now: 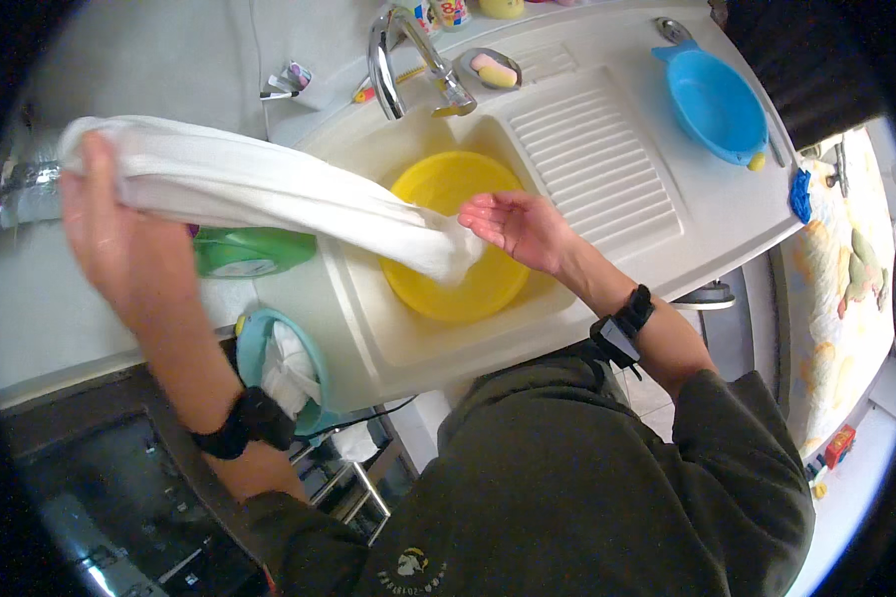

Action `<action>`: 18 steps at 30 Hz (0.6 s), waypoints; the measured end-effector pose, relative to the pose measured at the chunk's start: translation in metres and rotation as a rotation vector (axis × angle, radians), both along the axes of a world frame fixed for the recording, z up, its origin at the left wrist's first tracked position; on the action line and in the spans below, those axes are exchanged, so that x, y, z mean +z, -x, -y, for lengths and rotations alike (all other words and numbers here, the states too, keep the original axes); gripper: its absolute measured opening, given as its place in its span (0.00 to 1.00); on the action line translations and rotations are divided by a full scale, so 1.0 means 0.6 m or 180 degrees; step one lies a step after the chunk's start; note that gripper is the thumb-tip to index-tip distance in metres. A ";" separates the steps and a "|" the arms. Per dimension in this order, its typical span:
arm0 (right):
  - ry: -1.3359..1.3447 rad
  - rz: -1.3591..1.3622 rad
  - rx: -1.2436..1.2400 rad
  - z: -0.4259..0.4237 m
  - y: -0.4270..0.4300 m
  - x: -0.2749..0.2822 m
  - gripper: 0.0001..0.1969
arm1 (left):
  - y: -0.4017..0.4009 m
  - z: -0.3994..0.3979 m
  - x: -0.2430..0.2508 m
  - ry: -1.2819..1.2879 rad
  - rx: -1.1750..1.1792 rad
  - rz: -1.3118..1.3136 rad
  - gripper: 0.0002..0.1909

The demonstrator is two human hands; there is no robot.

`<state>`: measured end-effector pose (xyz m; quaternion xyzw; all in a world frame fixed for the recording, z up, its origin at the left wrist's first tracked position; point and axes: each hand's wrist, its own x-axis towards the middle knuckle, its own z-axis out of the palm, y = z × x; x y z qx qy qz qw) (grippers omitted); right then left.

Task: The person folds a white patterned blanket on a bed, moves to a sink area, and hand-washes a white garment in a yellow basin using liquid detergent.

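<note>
A long white cloth (284, 183) stretches slantwise over the sink (366, 328). My left hand (119, 239), slightly blurred, grips its raised end at the upper left. The bunched lower end hangs over a yellow basin (463, 175) standing in the sink. Beside that lower end is my right hand (519, 227), wet, palm turned up and fingers extended. Its fingertips are close to the cloth; whether they touch it I cannot tell. Part of the basin is hidden behind the cloth and my right hand.
A chrome faucet (388, 67) rises behind the sink. Soap bars (493, 71) lie in a dish nearby. A blue basin (717, 108) rests beyond the ribbed drainboard (597, 149). To the left are a green bottle (254, 250) and a teal basin (246, 351) holding white cloth.
</note>
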<state>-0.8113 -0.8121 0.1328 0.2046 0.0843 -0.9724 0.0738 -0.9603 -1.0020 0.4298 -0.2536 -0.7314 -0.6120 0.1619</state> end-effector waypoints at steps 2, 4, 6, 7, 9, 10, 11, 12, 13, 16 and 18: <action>-0.0079 0.0186 -0.0111 -0.010 -0.006 -0.014 0.13 | 0.018 -0.011 0.029 -0.0709 -0.0715 0.0494 0.13; -0.0211 0.0271 -0.0092 0.010 -0.002 -0.037 0.13 | -0.001 0.004 0.075 -0.0647 -0.0356 -0.0060 0.12; -0.0372 0.0403 -0.0142 0.024 0.002 -0.076 0.13 | 0.012 0.037 0.088 -0.0638 -0.0528 0.0011 0.12; -0.0388 0.0605 -0.0076 0.035 0.001 -0.096 0.15 | 0.010 0.040 0.090 -0.0624 -0.0694 0.0099 0.12; -0.0385 0.0821 -0.0022 0.058 0.007 -0.143 0.17 | 0.009 0.040 0.083 -0.0632 -0.0635 0.0215 0.12; -0.0307 0.0824 0.0199 0.067 0.012 -0.170 0.19 | 0.014 0.043 0.077 -0.0536 -0.0718 0.0225 0.12; -0.0231 0.0833 0.0420 0.076 0.018 -0.194 0.21 | 0.018 0.043 0.069 -0.0444 -0.0801 0.0240 0.11; -0.0509 0.1084 0.0414 0.099 0.027 -0.209 0.23 | 0.014 0.038 0.060 -0.0432 -0.0799 0.0253 0.11; -0.0499 0.1091 0.0424 0.118 0.031 -0.215 0.23 | 0.008 0.029 0.050 -0.0474 -0.0702 0.0290 0.11; -0.0443 0.0557 0.0704 0.154 0.037 -0.240 0.16 | 0.009 0.020 0.035 -0.0525 -0.0639 0.0357 0.11; -0.0312 0.0534 0.0522 0.164 0.033 -0.244 0.14 | 0.013 0.025 0.029 -0.0537 -0.0666 0.0390 0.11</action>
